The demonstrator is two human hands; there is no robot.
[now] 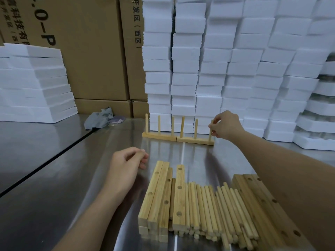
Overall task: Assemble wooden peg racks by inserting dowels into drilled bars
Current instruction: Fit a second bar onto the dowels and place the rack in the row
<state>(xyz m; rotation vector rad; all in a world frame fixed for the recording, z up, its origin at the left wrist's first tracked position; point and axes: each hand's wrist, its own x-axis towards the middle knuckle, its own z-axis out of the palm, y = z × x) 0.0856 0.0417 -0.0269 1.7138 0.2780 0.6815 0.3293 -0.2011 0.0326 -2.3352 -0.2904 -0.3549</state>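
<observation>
Wooden and upright, the end dowel (211, 130) stands in the last hole of the right-hand rack (194, 140) at the far side of the tabletop (54, 160), pinched near its top by the right hand (224, 125); it likely wants a straight downward push so it seats plumb like its neighbours. The left hand (125, 165) hovers loosely curled, holding nothing, beside the stacked drilled bars (157, 196) and loose dowels (208, 205). White foam blocks (217, 51) and cardboard cartons (90, 51) wall the steel surface; a grey cloth (99, 120) lies nearby.
</observation>
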